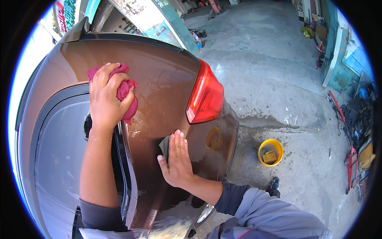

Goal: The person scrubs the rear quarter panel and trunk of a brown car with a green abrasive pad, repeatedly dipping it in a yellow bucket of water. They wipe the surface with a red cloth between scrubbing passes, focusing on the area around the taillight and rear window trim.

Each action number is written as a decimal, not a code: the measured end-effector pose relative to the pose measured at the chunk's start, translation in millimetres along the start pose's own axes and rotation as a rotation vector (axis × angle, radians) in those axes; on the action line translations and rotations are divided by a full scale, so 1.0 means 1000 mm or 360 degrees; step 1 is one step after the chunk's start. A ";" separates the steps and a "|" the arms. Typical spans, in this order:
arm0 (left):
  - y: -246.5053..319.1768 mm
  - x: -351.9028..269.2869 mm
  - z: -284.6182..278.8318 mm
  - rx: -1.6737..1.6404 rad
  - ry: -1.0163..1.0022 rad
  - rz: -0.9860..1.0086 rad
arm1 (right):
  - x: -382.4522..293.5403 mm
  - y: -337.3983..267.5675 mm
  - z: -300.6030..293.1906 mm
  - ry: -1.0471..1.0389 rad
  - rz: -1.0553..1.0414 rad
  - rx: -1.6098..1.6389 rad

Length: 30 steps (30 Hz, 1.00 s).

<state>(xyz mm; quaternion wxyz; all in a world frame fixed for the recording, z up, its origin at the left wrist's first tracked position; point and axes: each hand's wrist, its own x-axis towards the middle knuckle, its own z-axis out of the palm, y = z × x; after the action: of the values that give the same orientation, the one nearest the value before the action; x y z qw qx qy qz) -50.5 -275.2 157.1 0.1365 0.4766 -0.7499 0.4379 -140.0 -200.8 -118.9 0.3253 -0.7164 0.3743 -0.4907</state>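
Note:
A brown car's wet, glossy rear quarter panel (161, 80) fills the middle of the view. My left hand (107, 95) grips a bunched dark-pink cloth (131, 109) against this panel, just beyond the corner of the side window (59, 149). Lower and to the right, my right hand (179, 161) lies flat on the bodywork, fingers pointing away from me. A dark grey sheet (163, 146), which looks like abrasive paper, shows between its thumb and fingers; the palm hides the rest. The red tail light (207, 95) sits beyond the right fingertips.
On the wet concrete floor (268, 89) stands a yellow bucket (280, 152) with water and a small yellow box inside. A shoe (276, 182) is near it. A red floor jack (352, 164) and clutter line the right side. A teal pillar (170, 21) rises behind the car.

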 end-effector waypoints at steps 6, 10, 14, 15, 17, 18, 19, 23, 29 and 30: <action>0.024 -0.039 -0.007 -0.0120 -0.0106 -0.0051 | 0.038 0.017 -0.038 0.0088 0.0014 0.0216; 0.038 -0.065 -0.013 -0.0164 -0.0130 -0.0087 | 0.028 0.030 -0.041 0.0051 -0.0150 0.0296; 0.056 -0.084 -0.023 -0.0173 -0.0204 -0.0094 | 0.014 0.037 -0.042 0.0074 -0.0057 0.0384; 0.059 -0.086 -0.025 -0.0181 -0.0214 -0.0080 | 0.017 0.040 -0.043 0.0093 -0.0129 0.0387; 0.064 -0.091 -0.027 -0.0205 -0.0222 -0.0080 | 0.029 0.043 -0.044 0.0058 -0.0234 0.0284; 0.066 -0.092 -0.027 -0.0218 -0.0217 -0.0077 | 0.035 0.043 -0.044 0.0062 -0.0232 0.0261; 0.066 -0.093 -0.028 -0.0226 -0.0221 -0.0082 | 0.045 0.043 -0.042 0.0004 -0.0170 0.0161; 0.063 -0.093 -0.033 -0.0289 -0.0359 -0.0025 | 0.036 0.015 -0.025 0.0330 -0.0180 0.0150; 0.057 -0.093 -0.054 -0.0180 -0.0445 0.0046 | -0.137 -0.044 -0.001 -0.0307 -0.0812 0.0193; 0.058 -0.096 -0.060 -0.0115 -0.0498 0.0041 | -0.149 -0.037 0.000 -0.0759 -0.0898 -0.0166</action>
<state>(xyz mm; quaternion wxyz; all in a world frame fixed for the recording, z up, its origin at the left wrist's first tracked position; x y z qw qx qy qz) -63.4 -161.8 101.5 0.0293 0.5241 -0.7834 0.3329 -167.9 -54.8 -156.5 0.2185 -0.9012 0.1003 -0.3606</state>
